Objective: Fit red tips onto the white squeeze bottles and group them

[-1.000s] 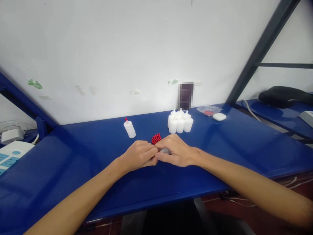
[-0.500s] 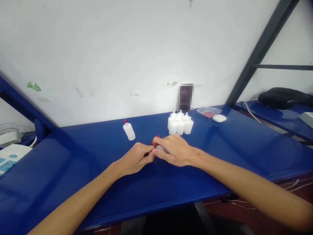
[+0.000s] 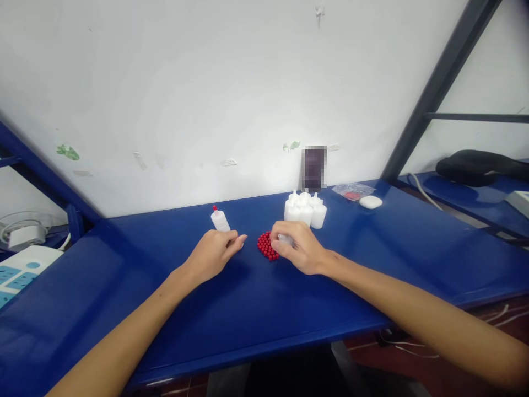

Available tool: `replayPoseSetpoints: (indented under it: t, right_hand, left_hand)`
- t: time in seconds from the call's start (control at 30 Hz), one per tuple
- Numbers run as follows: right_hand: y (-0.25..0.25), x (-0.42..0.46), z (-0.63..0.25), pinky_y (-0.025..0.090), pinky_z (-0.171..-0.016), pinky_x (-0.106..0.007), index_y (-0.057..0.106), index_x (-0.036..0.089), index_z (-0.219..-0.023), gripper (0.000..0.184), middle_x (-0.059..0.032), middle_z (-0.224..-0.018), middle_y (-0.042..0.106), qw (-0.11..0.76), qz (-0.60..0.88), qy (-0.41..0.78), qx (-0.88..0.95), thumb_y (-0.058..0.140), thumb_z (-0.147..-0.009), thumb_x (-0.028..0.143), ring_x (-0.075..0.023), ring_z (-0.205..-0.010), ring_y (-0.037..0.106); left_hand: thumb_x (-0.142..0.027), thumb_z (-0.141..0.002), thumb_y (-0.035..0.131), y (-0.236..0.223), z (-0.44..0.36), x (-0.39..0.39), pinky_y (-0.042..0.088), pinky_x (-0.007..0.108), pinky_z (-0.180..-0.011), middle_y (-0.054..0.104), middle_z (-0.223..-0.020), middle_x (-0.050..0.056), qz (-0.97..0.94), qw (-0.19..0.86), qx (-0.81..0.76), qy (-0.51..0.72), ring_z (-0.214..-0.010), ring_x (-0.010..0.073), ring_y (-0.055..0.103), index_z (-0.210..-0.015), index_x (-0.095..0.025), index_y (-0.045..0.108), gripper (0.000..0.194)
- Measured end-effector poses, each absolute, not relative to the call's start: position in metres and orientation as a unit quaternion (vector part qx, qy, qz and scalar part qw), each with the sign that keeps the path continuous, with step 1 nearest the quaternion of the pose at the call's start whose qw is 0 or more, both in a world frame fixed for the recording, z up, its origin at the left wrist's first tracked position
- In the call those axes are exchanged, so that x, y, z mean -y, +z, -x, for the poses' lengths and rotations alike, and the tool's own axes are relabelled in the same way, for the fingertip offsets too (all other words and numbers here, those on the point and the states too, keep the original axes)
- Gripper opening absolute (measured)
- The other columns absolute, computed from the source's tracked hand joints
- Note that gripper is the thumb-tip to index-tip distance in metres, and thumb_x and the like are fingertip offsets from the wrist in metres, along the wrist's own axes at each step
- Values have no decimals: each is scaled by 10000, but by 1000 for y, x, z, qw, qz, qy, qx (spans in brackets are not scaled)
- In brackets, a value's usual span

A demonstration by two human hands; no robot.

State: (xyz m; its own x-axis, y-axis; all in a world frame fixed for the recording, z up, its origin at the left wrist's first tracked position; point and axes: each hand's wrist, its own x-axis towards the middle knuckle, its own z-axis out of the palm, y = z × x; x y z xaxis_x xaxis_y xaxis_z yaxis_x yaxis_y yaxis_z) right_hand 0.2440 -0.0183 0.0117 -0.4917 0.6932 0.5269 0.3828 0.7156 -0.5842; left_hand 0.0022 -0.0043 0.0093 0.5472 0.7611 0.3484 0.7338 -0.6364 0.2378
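Nearest is the tabletop (image 3: pixel 248 314), smooth, glossy blue, with a straight front edge. Over its middle, the left hand (image 3: pixel 211 253) has its fingers loosely curled and its thumb beside them; whether anything is pinched inside cannot be told. The right hand (image 3: pixel 298 245) is wrapped around a small bottle (image 3: pixel 286 239), only a pale, translucent, rounded bit of which shows between thumb and forefinger.

Just beside those right fingers lie the red caps (image 3: pixel 266 248), bead-like, shiny and round, packed into a flat patch. The step in hand looks to be handling one bottle next to the caps. As a judgement, the next move calls for a steady right grip and a fine left pinch, since the caps are tiny and crowded and could scatter if brushed.

Just beyond the left hand, partly covered by it, is a white bottle (image 3: pixel 220 220), soft-looking plastic, with a red tip on its narrow neck; contact with the hand cannot be judged. Past the right hand, uncapped bottles (image 3: pixel 306 212) stand upright in a tight cluster, matt white cylinders with thin nozzles.

Farther right are a smooth, rounded white case (image 3: pixel 371 202) and a crinkled clear bag (image 3: pixel 349 191) with something red inside. Behind rises the white wall (image 3: pixel 185 94), scuffed and patched.
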Motion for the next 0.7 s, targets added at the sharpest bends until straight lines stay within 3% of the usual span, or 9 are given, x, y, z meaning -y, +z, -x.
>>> replayPoseSetpoints:
  t: [0.1,0.23,0.57,0.7]
  right_hand:
    - [15,22,-239,321,-612,-274,510,175,-699,413,-16,-698,535,342,291,195,872,380,-954,473,-133,-627,460]
    - [15,27,-234,292,-589,-265,439,197,-782,362,22,-659,479,310,246,191,898,379,-944,515,-120,-579,397]
    - [15,31,-235,265,-542,-253,350,226,-912,216,77,-591,438,293,259,220,894,462,-878,407,-109,-499,342]
    - [20,32,-235,273,-534,-255,334,230,-936,176,90,-557,434,243,273,223,904,451,-847,327,-121,-478,348]
  left_hand:
    - [-303,-1008,417,13,-17,19,242,247,-477,390,-504,-58,-913,-56,-284,288,-443,80,326,-615,-180,404,412]
    - [-267,-1016,398,13,-32,28,289,263,-502,481,-547,-40,-920,-142,-165,325,-475,97,402,-672,-185,443,356]
    - [-238,-1019,362,12,-38,30,348,259,-496,518,-554,-22,-925,-199,-157,284,-477,106,449,-672,-177,477,371]
    - [-243,-1021,360,9,-38,29,356,261,-488,530,-546,-15,-926,-212,-156,270,-470,108,459,-653,-172,493,398]
